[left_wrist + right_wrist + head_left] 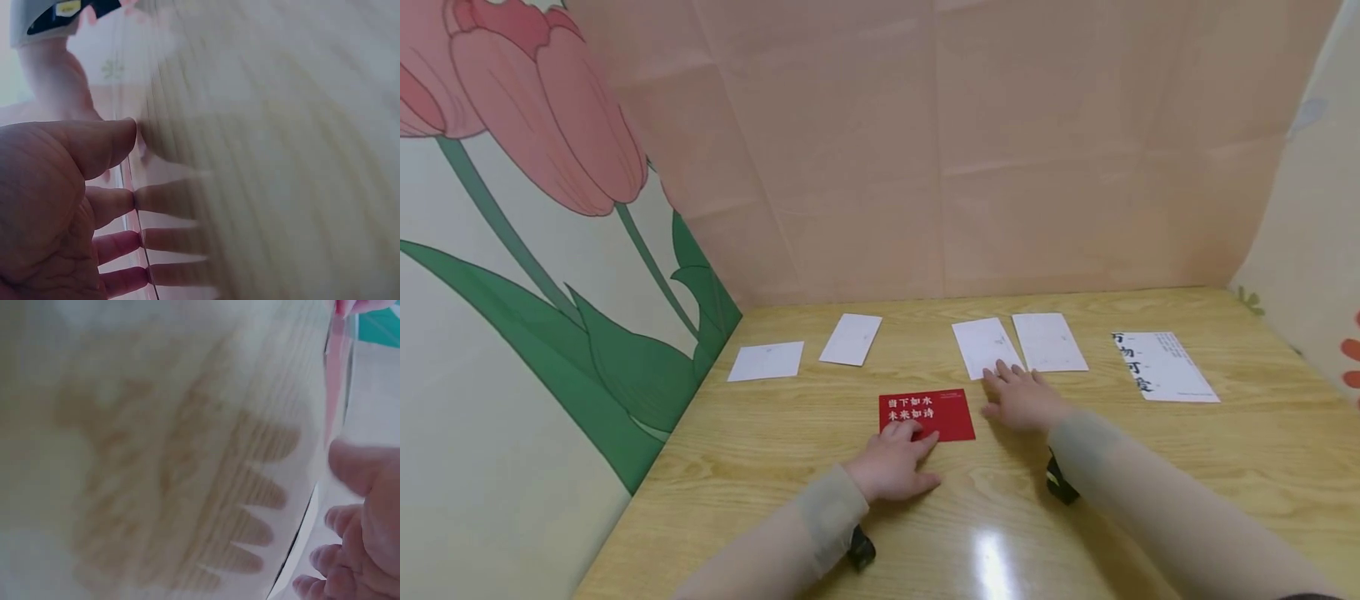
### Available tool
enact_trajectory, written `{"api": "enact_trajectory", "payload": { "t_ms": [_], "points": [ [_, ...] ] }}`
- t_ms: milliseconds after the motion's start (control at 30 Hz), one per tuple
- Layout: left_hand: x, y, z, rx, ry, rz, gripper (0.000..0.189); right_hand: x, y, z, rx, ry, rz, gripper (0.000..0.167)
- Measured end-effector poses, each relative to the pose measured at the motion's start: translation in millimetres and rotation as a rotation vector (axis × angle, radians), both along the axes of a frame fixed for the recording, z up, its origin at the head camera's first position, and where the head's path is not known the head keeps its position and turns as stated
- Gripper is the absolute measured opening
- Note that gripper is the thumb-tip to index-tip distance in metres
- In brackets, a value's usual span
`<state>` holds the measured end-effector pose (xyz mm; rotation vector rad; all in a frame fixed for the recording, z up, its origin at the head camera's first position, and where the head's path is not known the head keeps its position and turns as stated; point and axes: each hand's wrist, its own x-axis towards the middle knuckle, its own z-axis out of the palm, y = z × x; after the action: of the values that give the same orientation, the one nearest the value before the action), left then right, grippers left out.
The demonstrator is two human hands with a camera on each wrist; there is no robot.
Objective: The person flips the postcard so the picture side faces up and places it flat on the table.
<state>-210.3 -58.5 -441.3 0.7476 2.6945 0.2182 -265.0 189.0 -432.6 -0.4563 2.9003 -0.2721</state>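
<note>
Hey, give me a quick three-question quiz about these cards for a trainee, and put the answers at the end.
1. True or false: the left hand touches the red card.
2. How many white cards lie on the table?
3. In the head view, what shows large on the rightmost card? A) a flower; B) black writing; C) a green leaf.

Key: 1. True. 2. Five. 3. B.

Red card, two lines of white Chinese characters at its far left, lies flat, long side left to right; left hand touches its near edge. White card, faintly marked, lies flat, slightly skewed, farther right; right hand overlaps its near edge, contact undetermined.
</note>
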Motion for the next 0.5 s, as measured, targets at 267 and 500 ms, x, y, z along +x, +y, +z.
{"api": "enact_trajectory", "payload": {
  "t_ms": [267, 500],
  "points": [
    [-8.8, -10.0, 0.6, 0.001, -0.003, 0.035, 0.071, -7.8, -4, -5.5, 0.093, -0.063, 0.027, 0.075],
    [-13.2, -12.6, 4.3, 0.008, -0.004, 0.058, 0.071, 3.9, -4, -0.4, 0.111, -0.087, 0.062, 0.073]
  ]
}}
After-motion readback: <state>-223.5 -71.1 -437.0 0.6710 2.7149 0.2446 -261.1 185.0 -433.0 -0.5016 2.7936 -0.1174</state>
